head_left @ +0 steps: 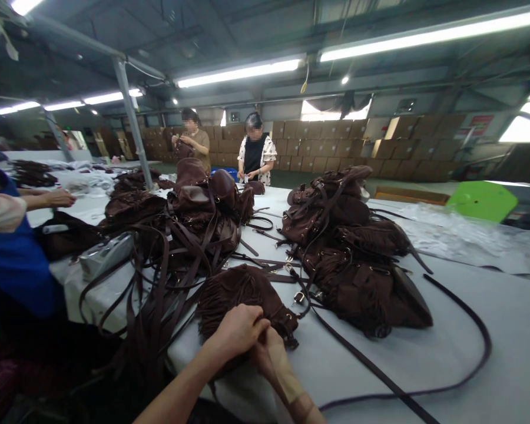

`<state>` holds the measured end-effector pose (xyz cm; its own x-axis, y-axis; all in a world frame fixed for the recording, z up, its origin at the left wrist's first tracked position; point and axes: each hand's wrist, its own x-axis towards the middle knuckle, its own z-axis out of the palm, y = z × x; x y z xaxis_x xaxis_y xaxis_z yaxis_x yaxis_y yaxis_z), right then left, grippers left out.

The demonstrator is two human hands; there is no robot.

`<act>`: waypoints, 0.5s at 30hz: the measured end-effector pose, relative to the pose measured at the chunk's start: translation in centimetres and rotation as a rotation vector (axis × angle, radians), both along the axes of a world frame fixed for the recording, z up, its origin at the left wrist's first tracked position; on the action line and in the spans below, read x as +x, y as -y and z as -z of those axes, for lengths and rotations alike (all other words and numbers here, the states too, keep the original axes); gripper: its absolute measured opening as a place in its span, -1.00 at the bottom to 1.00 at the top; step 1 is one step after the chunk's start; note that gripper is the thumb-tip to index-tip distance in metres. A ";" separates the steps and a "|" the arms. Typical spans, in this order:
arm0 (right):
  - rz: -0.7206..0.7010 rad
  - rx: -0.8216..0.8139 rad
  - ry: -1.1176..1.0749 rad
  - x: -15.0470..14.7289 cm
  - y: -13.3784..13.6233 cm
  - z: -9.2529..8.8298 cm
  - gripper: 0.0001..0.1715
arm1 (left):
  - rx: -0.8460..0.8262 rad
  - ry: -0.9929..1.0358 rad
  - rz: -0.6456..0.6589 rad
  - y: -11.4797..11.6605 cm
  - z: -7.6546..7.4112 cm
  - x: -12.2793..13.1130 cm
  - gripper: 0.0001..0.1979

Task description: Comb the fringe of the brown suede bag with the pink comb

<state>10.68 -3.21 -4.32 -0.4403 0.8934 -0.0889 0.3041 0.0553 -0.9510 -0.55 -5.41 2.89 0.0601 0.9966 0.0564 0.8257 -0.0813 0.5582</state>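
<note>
A dark brown fringed bag (247, 282) lies on the white table right in front of me, its fringe toward the left and metal eyelets on its right side. My left hand (241, 328) is closed over the near side of this bag, thumb and fingers pinched together. My right hand (265, 347) meets it there, its fingertips against the left ones. Whatever sits between the fingers is too small or hidden to make out. A long strap (357, 353) with a metal clasp (298, 298) runs across the table to the right of the bag.
Heaps of brown bags stand to the left (194, 206) and right (344, 253). Loose straps (150, 306) hang over the table's near edge. A person in a blue apron (17, 253) works at left; two more people stand across the table. Clear plastic bags (459, 229) lie at right.
</note>
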 end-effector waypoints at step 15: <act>-0.183 -0.558 -0.717 1.5 2.0 -5.5 -0.33 | -0.191 1.047 0.111 3.7 2.4 -1.9 -0.44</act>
